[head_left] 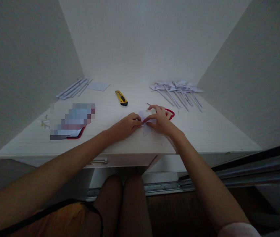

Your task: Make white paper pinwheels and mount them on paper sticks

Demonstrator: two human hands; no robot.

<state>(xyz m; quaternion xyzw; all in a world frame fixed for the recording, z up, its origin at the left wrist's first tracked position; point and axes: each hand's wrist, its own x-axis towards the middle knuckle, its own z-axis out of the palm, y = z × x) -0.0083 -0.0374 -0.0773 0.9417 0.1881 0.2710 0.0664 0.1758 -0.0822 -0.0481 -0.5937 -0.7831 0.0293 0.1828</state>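
A small sheet of white folded paper (145, 130) lies on the white table, in front of me. My left hand (131, 124) pinches its left side near the middle, fingers curled and the thumb close to the other hand. Over the right part of the paper is my right hand (159, 120), its thumb and index finger closed on the paper near the same spot. Its other fingers are bent over scissors with red handles (172, 114), whose handles partly show beyond the hand. The fingers hide much of the paper.
Toward the back lies a yellow utility knife (121, 98). Several paper pinwheels on sticks (179, 89) lie back right. At back left are rolled paper sticks (73, 89) and a paper square (99, 86). A blurred-out, red-edged device (82, 131) lies left. Walls enclose the table (211, 131).
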